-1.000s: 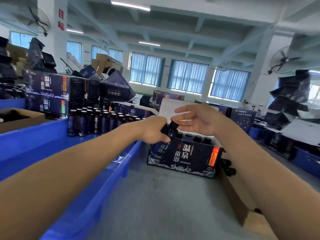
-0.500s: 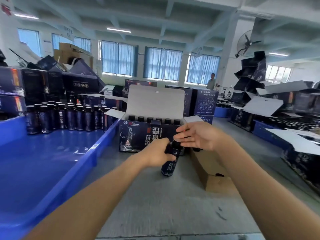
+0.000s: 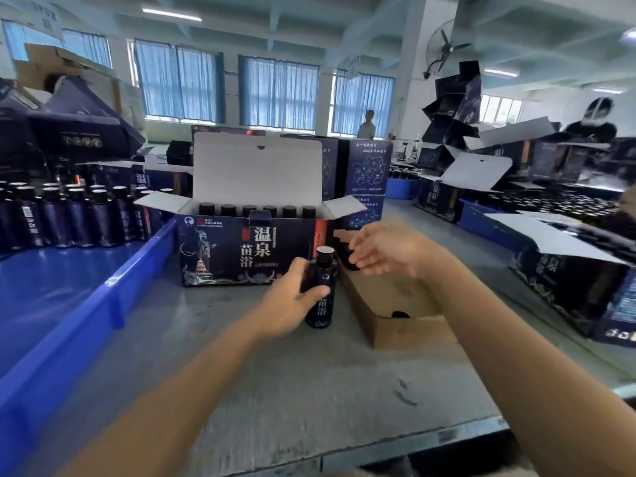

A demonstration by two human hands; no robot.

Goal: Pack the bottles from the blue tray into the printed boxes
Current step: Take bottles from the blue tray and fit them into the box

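Head camera: left hand (image 3: 287, 302) grips an upright dark bottle (image 3: 322, 313) before the open printed box (image 3: 241, 256); right hand (image 3: 385, 251) hovers alongside, blurred, grip unclear.

Bare grey tabletop (image 3: 275, 373) lay open before me, between the blue plastic tray wall (image 3: 113, 297) on my left and a brown cardboard carton (image 3: 409, 333) on my right. Ahead stood the dark printed box (image 3: 220, 256), top open, black bottle caps (image 3: 248, 211) lining its back row.
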